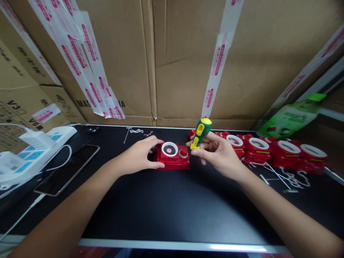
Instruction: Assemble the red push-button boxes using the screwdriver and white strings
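A small red box-shaped device (pixel 172 163) with a white-ringed round dial and a red knob lies on the black table. My left hand (pixel 143 154) grips its left end, thumb at the front and fingers behind. In my right hand (pixel 217 152) is a screwdriver (pixel 201 133) with a green and yellow handle, tilted with the handle end up. Its tip points down by the device's right end; I cannot tell whether it touches a screw there.
Several similar red devices (pixel 258 148) stand in a row at right, with metal T-shaped rods and white cord (pixel 282 177) before them. A green bottle (pixel 291 116) leans behind. At left lie a phone (pixel 67 170) and a power strip (pixel 34 154). Cardboard boxes (pixel 182 61) wall the back.
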The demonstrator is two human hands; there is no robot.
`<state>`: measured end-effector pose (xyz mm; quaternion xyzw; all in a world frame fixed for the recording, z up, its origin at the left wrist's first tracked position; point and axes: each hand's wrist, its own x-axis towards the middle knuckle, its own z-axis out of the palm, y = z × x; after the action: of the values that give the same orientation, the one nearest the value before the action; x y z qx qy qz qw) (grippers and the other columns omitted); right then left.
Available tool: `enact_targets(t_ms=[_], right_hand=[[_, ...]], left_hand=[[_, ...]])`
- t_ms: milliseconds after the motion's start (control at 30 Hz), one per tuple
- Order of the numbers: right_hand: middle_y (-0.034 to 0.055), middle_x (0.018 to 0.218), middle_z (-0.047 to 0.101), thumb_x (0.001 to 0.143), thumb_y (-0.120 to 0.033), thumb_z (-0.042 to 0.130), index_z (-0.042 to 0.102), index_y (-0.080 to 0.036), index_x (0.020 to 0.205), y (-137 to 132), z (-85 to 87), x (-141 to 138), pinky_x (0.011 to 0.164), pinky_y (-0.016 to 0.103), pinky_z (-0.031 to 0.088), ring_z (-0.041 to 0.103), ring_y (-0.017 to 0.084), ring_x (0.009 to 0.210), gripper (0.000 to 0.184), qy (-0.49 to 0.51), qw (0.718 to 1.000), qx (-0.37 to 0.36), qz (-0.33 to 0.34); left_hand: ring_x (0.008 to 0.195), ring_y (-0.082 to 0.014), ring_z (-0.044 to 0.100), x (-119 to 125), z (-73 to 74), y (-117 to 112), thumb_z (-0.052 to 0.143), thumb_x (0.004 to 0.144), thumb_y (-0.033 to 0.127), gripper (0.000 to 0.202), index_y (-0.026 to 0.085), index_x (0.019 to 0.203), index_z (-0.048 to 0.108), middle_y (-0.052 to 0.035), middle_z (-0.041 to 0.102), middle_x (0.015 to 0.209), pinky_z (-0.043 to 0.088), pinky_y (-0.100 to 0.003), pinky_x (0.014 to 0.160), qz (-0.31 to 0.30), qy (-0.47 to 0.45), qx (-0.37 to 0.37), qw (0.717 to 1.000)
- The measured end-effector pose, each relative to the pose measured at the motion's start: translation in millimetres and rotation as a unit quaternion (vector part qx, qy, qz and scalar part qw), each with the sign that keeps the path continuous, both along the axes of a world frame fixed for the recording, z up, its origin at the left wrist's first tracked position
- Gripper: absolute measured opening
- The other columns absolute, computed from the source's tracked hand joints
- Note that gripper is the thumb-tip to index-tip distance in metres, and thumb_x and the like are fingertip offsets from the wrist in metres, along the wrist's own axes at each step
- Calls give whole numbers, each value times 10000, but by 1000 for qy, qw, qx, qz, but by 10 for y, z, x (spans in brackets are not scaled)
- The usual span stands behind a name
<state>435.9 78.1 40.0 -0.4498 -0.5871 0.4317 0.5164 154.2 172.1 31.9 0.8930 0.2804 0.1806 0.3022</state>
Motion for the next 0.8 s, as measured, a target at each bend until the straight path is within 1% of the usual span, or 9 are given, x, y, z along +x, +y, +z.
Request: enact_targets(t_ms=[67, 133, 233, 300, 367, 433, 500, 667, 800], right_hand=[[85, 1115, 783, 912, -404, 830, 646, -196, 1270, -20, 25, 19, 501, 258, 502, 607, 84, 523, 453, -3, 998, 4, 58], [110, 1286, 738, 1025, -398, 694, 581, -222, 1381, -58, 56, 33, 571, 281, 541, 613, 65, 509, 412, -16, 993, 8, 118], [102, 1347, 689, 1077, -391, 606, 553, -252, 1429, -120, 96, 40, 664, 310, 564, 618, 74, 564, 382, -30, 988, 11, 151], [65, 1212, 705, 1063, -406, 628, 589, -265, 1397, -139, 104, 40, 650, 305, 546, 586, 87, 580, 364, -52, 989, 1, 140], [37, 1075, 688, 1003, -429, 718, 677, -264, 1268, -129, 91, 41, 650, 299, 533, 591, 116, 644, 315, -90, 990, 10, 108], [40, 1046, 669, 915, -447, 817, 742, -256, 1101, -100, 62, 46, 714, 320, 551, 628, 164, 770, 276, -121, 990, 40, 61], [44, 1026, 679, 844, -458, 879, 760, -252, 1002, -67, 26, 51, 762, 353, 568, 648, 204, 842, 286, -124, 990, 61, 18], [17, 815, 698, 729, -454, 959, 778, -234, 1061, -23, -8, 43, 697, 367, 580, 638, 201, 726, 437, -75, 995, 37, -56], [-12, 770, 681, 739, -397, 956, 758, -204, 1169, -16, 36, 44, 604, 309, 548, 575, 136, 602, 511, -56, 995, 56, -57]], left_hand=[[1104, -251, 693, -1, 1, 2, 873, 829, 462, 580, 261, 1315, 627, -55, 630, 1302, 621, -433, 1001, 2, 1, 1, 1000], [1097, -249, 699, -3, 1, 5, 874, 828, 469, 593, 261, 1323, 623, -55, 627, 1313, 620, -438, 1005, 4, 5, -1, 1000], [1094, -251, 704, -3, -1, 7, 872, 828, 489, 609, 265, 1336, 620, -61, 620, 1336, 618, -451, 1010, 7, 7, -7, 1000], [1109, -252, 699, -1, -2, 6, 868, 833, 482, 599, 265, 1334, 622, -62, 617, 1336, 618, -451, 1015, 3, 4, -7, 1000], [1138, -254, 687, 0, -1, 2, 866, 837, 471, 591, 264, 1334, 622, -61, 617, 1329, 617, -444, 1023, -1, 2, -4, 1000], [1156, -259, 679, 1, -2, -1, 859, 841, 472, 585, 270, 1336, 621, -60, 619, 1325, 618, -445, 1023, -3, 1, 2, 1000], [1150, -264, 683, 0, -4, -1, 850, 847, 477, 577, 280, 1337, 619, -59, 623, 1320, 623, -455, 1016, -4, 1, 6, 1000], [1121, -267, 698, -1, -11, 6, 853, 841, 489, 591, 284, 1344, 619, -63, 627, 1342, 627, -464, 1005, 0, 5, 7, 1000], [1143, -266, 689, 4, -6, -1, 864, 835, 471, 597, 278, 1345, 622, -60, 628, 1341, 620, -454, 1015, 2, 4, 4, 1000]])
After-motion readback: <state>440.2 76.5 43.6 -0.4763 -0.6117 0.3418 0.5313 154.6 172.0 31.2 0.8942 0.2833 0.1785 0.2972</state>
